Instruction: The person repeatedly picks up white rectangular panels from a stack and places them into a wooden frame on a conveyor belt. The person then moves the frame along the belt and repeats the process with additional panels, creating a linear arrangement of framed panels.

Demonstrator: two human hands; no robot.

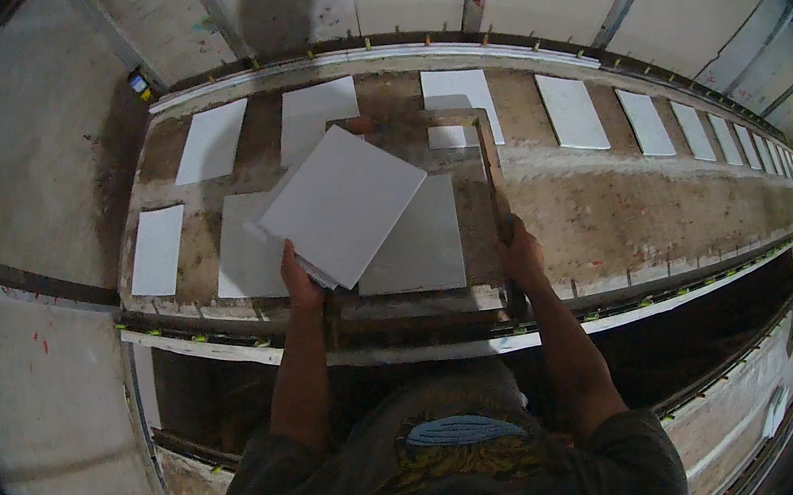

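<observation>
My left hand (303, 281) is closed on the near edge of a small stack of white rectangular sheets (347, 204), thumb on top. The stack is turned at a slant above the long table. My right hand (521, 257) is wrapped round the right bar of a brown rectangular frame (493, 171), near its closest corner. The stack covers the frame's left part, so I cannot tell whether mesh spans it. Below the frame lies a greyish-looking sheet (416, 245). Another sheet (239, 252) lies left of it, partly under the stack.
The long stained table (649, 207) runs away to the right, with several white sheets (571, 111) spaced along its far side. One sheet (158, 252) lies at the left end. A white rail (373, 53) follows the far edge. Another long table (735, 424) stands behind a dark gap.
</observation>
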